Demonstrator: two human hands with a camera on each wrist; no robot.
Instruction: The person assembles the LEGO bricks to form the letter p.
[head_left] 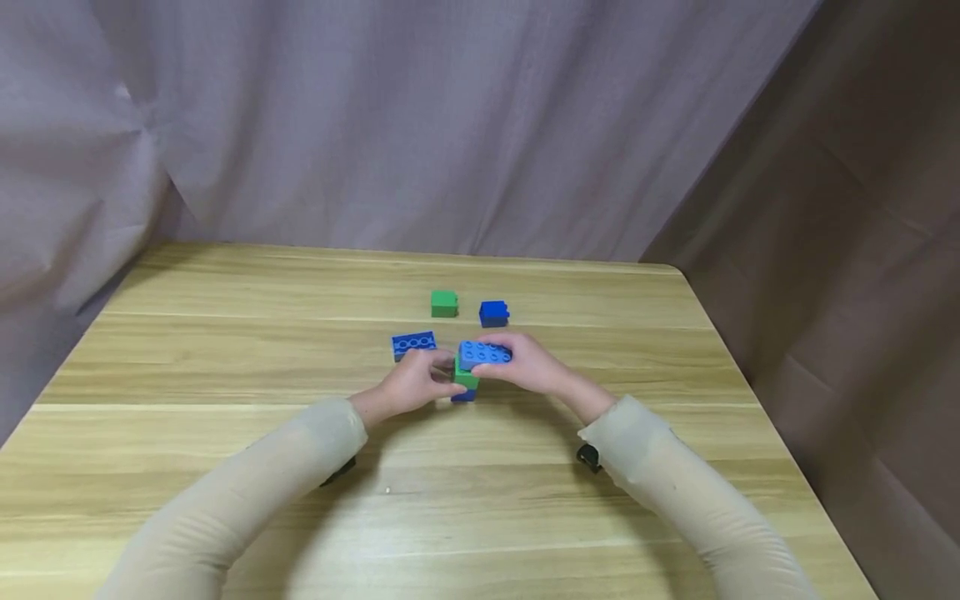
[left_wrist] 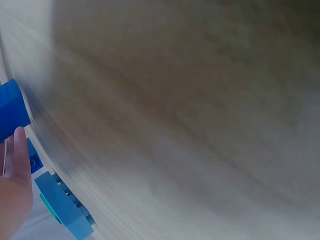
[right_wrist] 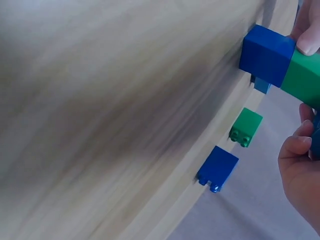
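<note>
A: Pale wood grain runs across the whole table (head_left: pixel 225 467). What sits furthest left on it?

B: A flat blue plastic studded brick (head_left: pixel 413 343), lying alone just beyond the left hand (head_left: pixel 408 385).

A: And that hand?

B: Its fingers are curled in, pinching the side of a small stack: a green plastic block (head_left: pixel 466 379) standing on a dark blue plastic block (head_left: pixel 463 396), which rests on the table near its middle. The right wrist view shows the same pair, blue block (right_wrist: pixel 266 54) against the wood, green block (right_wrist: pixel 304 76) joined to it, a fingertip on the green.

A: What is on top of the stack?

B: A light blue plastic eight-stud brick (head_left: pixel 484 354), held over the green block. Whether it is pressed fully down I cannot tell.

A: Who holds it?

B: The right hand (head_left: pixel 525 364), fingers wrapped round its far and right sides.

A: Anything behind?

B: A small green plastic cube (head_left: pixel 444 303) and, just right of it, a small blue plastic cube (head_left: pixel 493 313), apart from each other. Beige sleeves (head_left: pixel 247 492) cover both arms.
</note>
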